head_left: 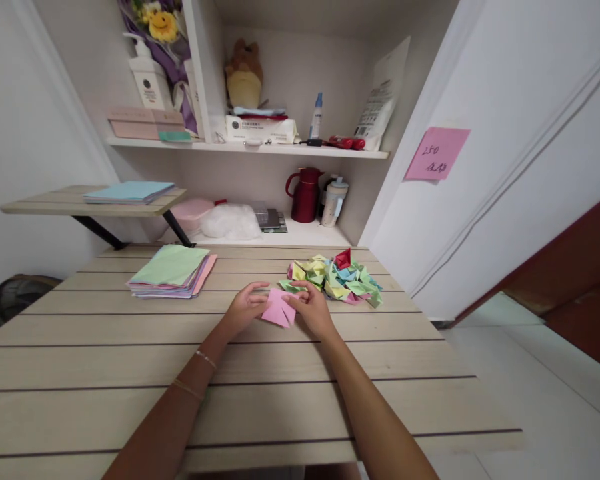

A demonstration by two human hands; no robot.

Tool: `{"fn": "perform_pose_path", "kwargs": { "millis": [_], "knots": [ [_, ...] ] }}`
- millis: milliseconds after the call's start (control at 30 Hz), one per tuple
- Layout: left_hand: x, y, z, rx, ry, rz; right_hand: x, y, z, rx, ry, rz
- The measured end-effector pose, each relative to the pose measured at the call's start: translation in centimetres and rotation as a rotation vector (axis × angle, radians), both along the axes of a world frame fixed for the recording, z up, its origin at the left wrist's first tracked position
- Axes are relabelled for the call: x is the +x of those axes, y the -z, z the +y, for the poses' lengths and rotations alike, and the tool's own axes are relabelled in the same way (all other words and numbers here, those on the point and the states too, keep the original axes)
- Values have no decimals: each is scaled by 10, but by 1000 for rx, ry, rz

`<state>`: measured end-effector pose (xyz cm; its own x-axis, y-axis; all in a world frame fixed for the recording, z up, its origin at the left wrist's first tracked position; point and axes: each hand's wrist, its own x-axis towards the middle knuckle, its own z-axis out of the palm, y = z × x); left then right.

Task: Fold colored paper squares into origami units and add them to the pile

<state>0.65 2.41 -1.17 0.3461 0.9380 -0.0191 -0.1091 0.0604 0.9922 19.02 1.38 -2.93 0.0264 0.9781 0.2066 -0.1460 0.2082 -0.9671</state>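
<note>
A pink sheet of origami paper (279, 312), partly folded with a slit-like gap at its lower edge, is held between my two hands just above the table. My left hand (247, 307) pinches its left side, the thumb lying on the paper. On the opposite side my right hand (311, 309) grips it with thumb and fingers. Right behind that hand lies a heap of folded paper pieces (347, 275) in green, yellow, blue, pink and red. Over to the left sits a stack of square paper (170, 268) with a light green sheet on top.
The slatted wooden table (260, 367) reaches to a white shelf unit (290, 148) at the back. A small raised shelf (45, 199) carries blue paper (130, 192). A red jug (306, 195) and a pale bottle (335, 202) stand on the lower shelf. A pink note (437, 153) hangs at right.
</note>
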Motion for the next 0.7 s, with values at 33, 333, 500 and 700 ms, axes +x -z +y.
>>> {"fn": "perform_pose_path", "kwargs": {
  "millis": [33,333,500,700],
  "knots": [
    [0,1,0,4,-7,-8,0,0,0,-14,-13,39],
    [2,7,5,108,-116,-1,-1,-8,-3,-66,-72,118],
    [-3,-1,-1,62,-1,-8,-2,-7,-4,16,-159,-28],
    [-1,-1,-7,199,62,83,-3,-2,-1,-36,-138,69]
  ]
}}
